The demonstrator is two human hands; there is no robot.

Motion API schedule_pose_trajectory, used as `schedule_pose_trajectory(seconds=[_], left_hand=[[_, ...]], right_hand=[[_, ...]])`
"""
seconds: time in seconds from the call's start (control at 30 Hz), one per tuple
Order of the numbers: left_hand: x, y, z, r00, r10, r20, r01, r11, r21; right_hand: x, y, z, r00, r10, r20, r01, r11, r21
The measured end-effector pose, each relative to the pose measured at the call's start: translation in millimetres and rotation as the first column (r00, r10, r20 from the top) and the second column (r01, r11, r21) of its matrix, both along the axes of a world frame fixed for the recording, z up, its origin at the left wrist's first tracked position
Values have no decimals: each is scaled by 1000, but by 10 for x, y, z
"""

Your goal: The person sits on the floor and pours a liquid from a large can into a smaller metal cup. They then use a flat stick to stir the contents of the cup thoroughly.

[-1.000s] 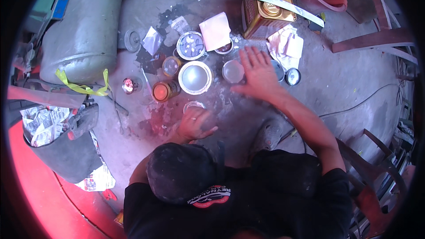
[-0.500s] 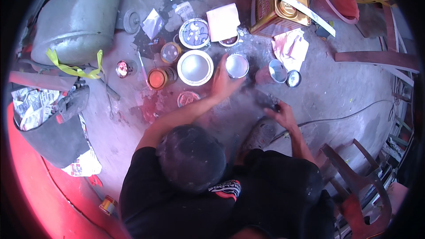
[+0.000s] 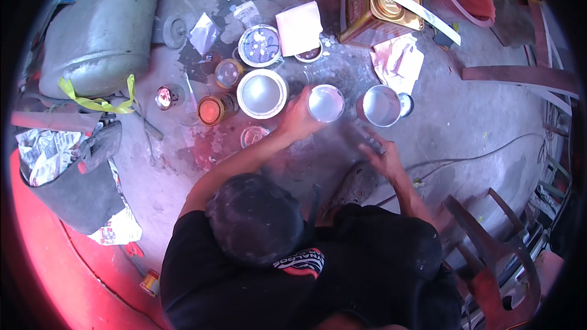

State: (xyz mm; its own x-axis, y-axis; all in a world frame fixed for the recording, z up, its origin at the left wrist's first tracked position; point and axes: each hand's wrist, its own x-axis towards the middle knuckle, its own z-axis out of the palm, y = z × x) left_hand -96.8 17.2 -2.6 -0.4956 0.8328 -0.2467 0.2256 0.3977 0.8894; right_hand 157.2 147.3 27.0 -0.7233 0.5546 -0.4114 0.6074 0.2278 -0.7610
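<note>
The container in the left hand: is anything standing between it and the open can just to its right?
Nothing visible: a strip of floor shows between the container and the open can. The right hand is below, outside that gap.

The left grip [image 3: 298,117] now clasps the pale cup [image 3: 326,104]; the right grip [image 3: 383,154] has drawn back from the cans toward the shoe [image 3: 356,185].
</note>
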Motion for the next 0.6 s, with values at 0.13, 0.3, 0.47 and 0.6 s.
schedule_pose_trajectory(seconds=[0.13, 0.3, 0.47, 0.6], left_hand=[[22, -66, 55, 993, -117, -27, 117, 993, 4], [105, -75, 44, 983, -174, -60, 178, 981, 82], [100, -112, 168, 971, -223, -85, 232, 965, 120], [43, -184, 214, 975, -191, -116, 208, 966, 155]], right_hand=[[34, 58, 410, 968, 108, 226, -162, 958, 238], [57, 100, 810, 889, 175, 424, -371, 819, 438], [51, 89, 975, 880, 248, 406, -446, 726, 523], [34, 93, 997, 876, 231, 424, -452, 700, 553]])
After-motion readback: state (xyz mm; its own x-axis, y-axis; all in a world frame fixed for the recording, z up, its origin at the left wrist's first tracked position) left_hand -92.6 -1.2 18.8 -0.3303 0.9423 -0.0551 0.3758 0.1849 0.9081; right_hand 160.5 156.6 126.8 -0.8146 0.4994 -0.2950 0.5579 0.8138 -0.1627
